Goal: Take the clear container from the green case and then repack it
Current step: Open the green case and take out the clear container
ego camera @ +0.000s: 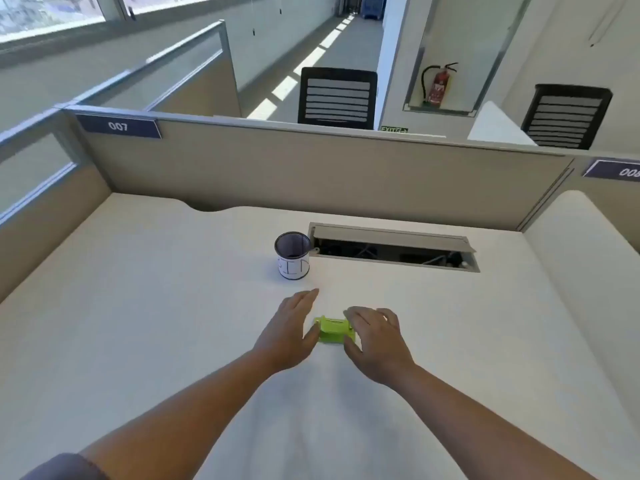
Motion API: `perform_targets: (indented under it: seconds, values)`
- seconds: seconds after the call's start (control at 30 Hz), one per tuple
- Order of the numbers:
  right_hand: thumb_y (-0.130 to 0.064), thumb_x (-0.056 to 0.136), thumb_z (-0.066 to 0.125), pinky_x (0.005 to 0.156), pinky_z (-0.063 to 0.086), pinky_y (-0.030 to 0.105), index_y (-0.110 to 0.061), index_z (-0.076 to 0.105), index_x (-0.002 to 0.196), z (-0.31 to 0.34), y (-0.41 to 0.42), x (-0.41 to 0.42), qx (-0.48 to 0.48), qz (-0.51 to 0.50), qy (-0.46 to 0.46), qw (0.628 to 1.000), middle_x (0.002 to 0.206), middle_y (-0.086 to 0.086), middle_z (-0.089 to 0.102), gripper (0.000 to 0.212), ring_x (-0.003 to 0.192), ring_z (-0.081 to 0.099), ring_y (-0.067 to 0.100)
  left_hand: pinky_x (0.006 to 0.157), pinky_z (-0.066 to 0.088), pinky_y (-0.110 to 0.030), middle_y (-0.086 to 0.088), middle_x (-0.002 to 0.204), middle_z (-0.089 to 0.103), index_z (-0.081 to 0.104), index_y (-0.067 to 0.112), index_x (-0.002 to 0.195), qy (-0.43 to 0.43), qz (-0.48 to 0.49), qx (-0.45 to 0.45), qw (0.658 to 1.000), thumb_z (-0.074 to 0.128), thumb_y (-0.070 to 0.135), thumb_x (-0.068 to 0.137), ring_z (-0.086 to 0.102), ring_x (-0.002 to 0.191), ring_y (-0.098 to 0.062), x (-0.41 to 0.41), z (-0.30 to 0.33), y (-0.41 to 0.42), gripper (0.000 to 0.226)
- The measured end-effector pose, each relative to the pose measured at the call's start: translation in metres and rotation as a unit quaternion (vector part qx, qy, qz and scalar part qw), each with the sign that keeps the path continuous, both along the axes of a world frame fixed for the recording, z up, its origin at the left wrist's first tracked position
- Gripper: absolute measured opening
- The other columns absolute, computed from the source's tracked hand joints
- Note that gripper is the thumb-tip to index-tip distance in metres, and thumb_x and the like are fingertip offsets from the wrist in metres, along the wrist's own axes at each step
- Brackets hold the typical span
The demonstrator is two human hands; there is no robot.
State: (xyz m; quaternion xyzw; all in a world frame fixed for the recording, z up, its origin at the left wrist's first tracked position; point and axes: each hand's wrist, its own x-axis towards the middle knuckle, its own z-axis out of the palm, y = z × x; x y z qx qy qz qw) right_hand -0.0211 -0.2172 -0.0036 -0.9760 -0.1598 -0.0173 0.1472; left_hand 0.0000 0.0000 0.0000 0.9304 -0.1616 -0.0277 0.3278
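A small bright green case (333, 330) lies on the white desk (173, 306), between my two hands. My left hand (290, 327) rests against its left side, thumb touching the case, fingers stretched flat and pointing away from me. My right hand (375, 337) curls over the right end of the case, fingers on top and thumb at the near edge. The case looks closed. No clear container shows; whatever is inside is hidden.
A mesh pen cup (293, 255) with a white label stands just beyond the hands. To its right is an open cable hatch (394, 249) in the desk. Beige partition walls (311, 168) enclose the desk at the back and on both sides.
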Motion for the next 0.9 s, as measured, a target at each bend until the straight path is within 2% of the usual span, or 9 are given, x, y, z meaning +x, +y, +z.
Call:
perform_targets:
  seconds: [0.1,0.2,0.37,0.6,0.73,0.8,0.9]
  values:
    - [-0.037,0.09,0.052,0.109,0.029,0.039,-0.018,0.063,0.131,-0.012,0.003,0.003,0.009,0.004,0.026,1.0,0.136,-0.003,0.063,0.046,0.123,0.057,0.018,0.116,0.04,-0.037,0.003,0.158,0.038,0.028,0.023,0.157,0.084,0.032,-0.035,0.995,0.059,0.031,0.096,0.043,0.141,-0.017,-0.005,-0.02,-0.002,0.069]
    - [-0.032,0.089,0.058,0.104,0.037,0.041,-0.015,0.065,0.126,-0.025,0.007,0.008,0.016,0.002,0.053,0.998,0.132,-0.001,0.065,0.041,0.118,0.061,0.021,0.11,0.045,-0.033,0.002,0.154,0.042,0.032,0.021,0.155,0.138,0.053,-0.06,0.987,0.064,0.026,0.094,0.053,0.129,-0.015,-0.008,-0.04,-0.006,0.069]
    - [-0.027,0.09,0.06,0.103,0.035,0.038,-0.015,0.063,0.125,-0.037,0.011,0.021,0.048,-0.01,0.078,0.996,0.13,-0.002,0.064,0.037,0.12,0.058,0.02,0.097,0.047,-0.022,0.001,0.141,0.05,0.04,0.016,0.151,0.192,0.095,-0.094,0.972,0.069,0.018,0.091,0.059,0.109,-0.012,-0.005,-0.06,-0.009,0.067]
    - [-0.02,0.088,0.058,0.101,0.033,0.04,-0.023,0.063,0.129,-0.044,0.021,0.042,0.013,-0.012,0.126,0.992,0.13,-0.004,0.063,0.041,0.122,0.05,0.027,0.084,0.049,-0.015,0.001,0.118,0.063,0.059,0.015,0.133,0.21,0.188,-0.153,0.947,0.065,0.006,0.09,0.067,0.095,-0.015,0.001,-0.072,-0.008,0.044]
    - [-0.02,0.086,0.057,0.097,0.032,0.04,-0.026,0.059,0.129,-0.046,0.025,0.048,-0.021,-0.003,0.129,0.991,0.126,-0.005,0.06,0.043,0.119,0.045,0.026,0.073,0.045,-0.001,0.0,0.112,0.066,0.063,0.014,0.129,0.205,0.206,-0.161,0.943,0.065,0.007,0.091,0.066,0.088,-0.012,0.003,-0.077,-0.01,0.039]
    - [-0.021,0.084,0.058,0.094,0.033,0.04,-0.026,0.06,0.125,-0.046,0.027,0.05,-0.031,0.0,0.134,0.991,0.122,-0.006,0.059,0.042,0.116,0.045,0.026,0.071,0.044,0.001,-0.003,0.107,0.068,0.066,0.012,0.125,0.205,0.206,-0.157,0.944,0.067,0.006,0.09,0.064,0.082,-0.009,0.005,-0.077,-0.011,0.036]
    - [-0.02,0.081,0.062,0.087,0.041,0.039,-0.021,0.063,0.114,-0.046,0.03,0.053,-0.011,0.005,0.136,0.991,0.112,-0.001,0.062,0.033,0.106,0.05,0.028,0.072,0.046,-0.002,-0.008,0.1,0.072,0.071,0.008,0.112,0.198,0.204,-0.155,0.946,0.067,0.004,0.089,0.067,0.084,-0.02,0.005,-0.076,-0.012,0.024]
